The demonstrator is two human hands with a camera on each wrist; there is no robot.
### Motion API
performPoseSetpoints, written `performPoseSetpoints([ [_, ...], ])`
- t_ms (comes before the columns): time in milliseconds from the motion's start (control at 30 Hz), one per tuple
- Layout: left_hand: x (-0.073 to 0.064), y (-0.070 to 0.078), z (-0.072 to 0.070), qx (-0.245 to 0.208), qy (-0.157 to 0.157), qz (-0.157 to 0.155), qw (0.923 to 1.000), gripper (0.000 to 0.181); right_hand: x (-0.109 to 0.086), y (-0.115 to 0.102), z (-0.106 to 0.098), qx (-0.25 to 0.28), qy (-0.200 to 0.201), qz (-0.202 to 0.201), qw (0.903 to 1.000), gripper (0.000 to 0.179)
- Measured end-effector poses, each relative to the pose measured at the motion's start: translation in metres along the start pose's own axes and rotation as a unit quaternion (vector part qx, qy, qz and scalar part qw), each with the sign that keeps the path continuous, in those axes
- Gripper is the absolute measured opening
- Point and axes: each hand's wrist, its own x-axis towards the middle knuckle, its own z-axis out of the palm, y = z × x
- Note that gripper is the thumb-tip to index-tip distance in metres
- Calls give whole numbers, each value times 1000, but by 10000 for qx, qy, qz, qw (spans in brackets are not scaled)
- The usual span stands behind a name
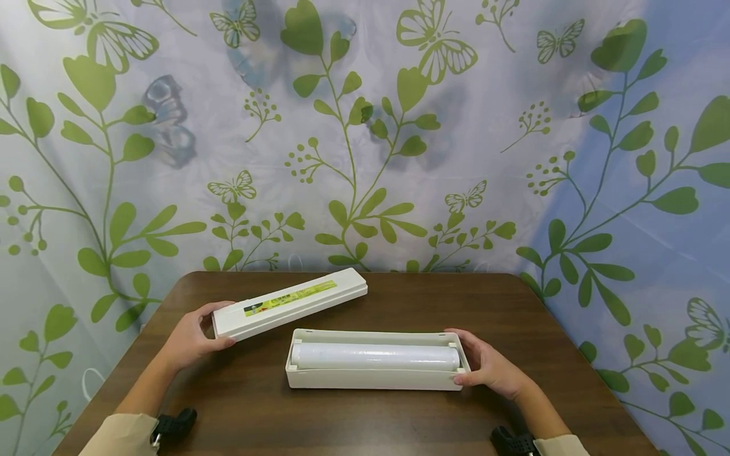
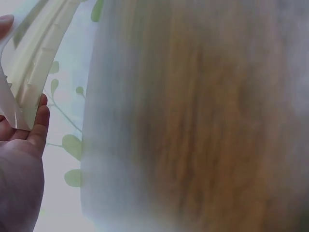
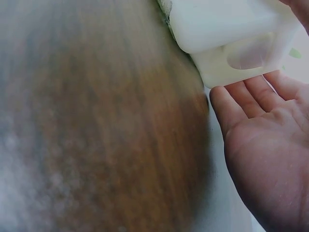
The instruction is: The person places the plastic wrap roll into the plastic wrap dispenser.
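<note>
A long white lid (image 1: pixel 291 309) with a yellow-green label slants across the back left of the table. My left hand (image 1: pixel 196 335) grips it by its left end, thumb in front and fingers behind. In the left wrist view, the ribbed inner side of the lid (image 2: pixel 46 50) shows above my left hand (image 2: pixel 21 164). A long white plastic box (image 1: pixel 373 380) lies uncovered near the middle. Inside it is a shiny roll of cling film (image 1: pixel 376 356). My right hand (image 1: pixel 493 364) holds the box's right end between thumb and fingers.
Both things are over a dark brown wooden table (image 1: pixel 342 421) with rounded back corners. Behind it hangs a pale curtain (image 1: pixel 365 158) printed with green leaves and butterflies. Each wrist bears a black strap, the left strap (image 1: pixel 177 423) showing below the lid hand.
</note>
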Motion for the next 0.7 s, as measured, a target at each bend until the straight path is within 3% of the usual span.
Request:
performPoseSetpoints([
  [700, -5, 25, 4, -905, -84, 382, 9951, 68, 0, -2, 0, 12, -28, 88, 10000, 92],
])
